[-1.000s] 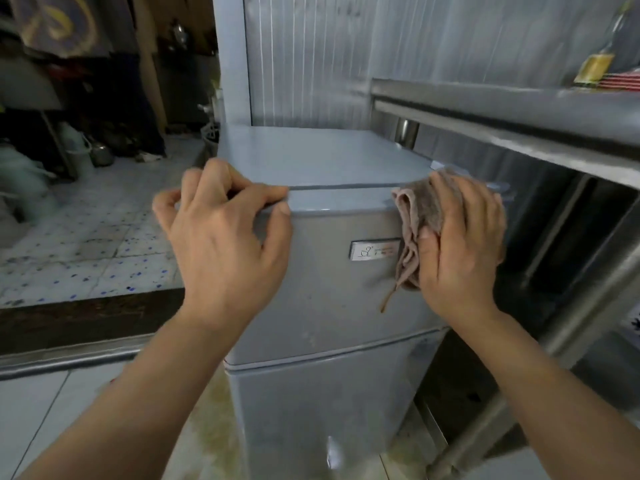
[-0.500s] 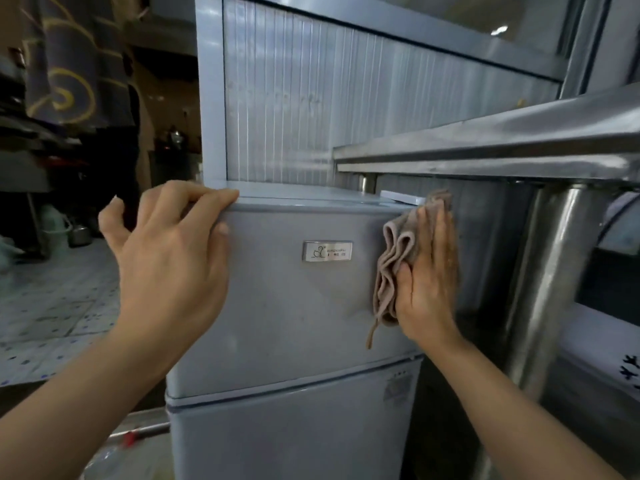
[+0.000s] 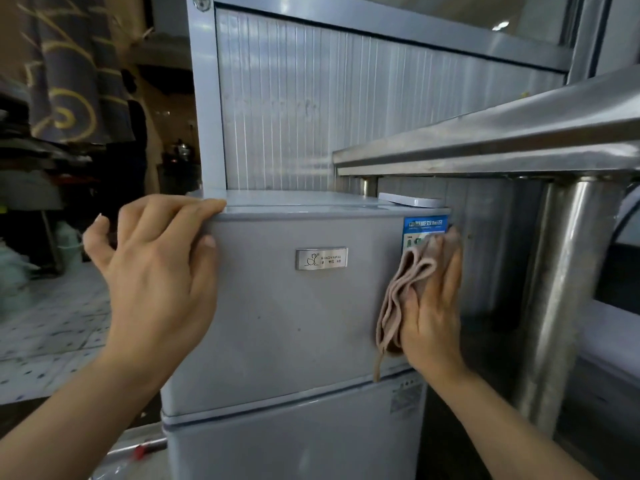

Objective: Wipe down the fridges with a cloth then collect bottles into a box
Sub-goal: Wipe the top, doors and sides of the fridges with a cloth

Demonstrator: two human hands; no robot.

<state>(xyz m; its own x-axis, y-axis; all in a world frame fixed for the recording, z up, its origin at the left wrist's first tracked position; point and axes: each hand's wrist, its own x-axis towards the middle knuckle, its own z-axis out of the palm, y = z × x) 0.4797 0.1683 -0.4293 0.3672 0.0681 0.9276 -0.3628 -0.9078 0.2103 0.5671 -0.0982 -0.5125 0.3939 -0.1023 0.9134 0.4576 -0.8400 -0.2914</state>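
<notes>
A small grey two-door fridge (image 3: 294, 323) stands in front of me, with a metal badge (image 3: 321, 258) on its upper door. My left hand (image 3: 156, 271) grips the door's top left corner, fingers curled over the top edge. At the door's right edge my right hand (image 3: 433, 317) presses a folded beige cloth (image 3: 401, 296) flat against the front, fingers straight. The cloth covers the lower part of a blue energy label (image 3: 424, 225). No bottles or box are in view.
A steel table (image 3: 485, 147) with a thick round leg (image 3: 561, 289) stands close on the fridge's right. A corrugated metal panel (image 3: 311, 98) rises behind. A white flat object (image 3: 412, 201) lies on the fridge top. Tiled floor (image 3: 52, 323) opens to the left.
My view has dropped from above the fridge to level with its upper door. My right hand has slid the cloth down from the top right edge onto the door's front.
</notes>
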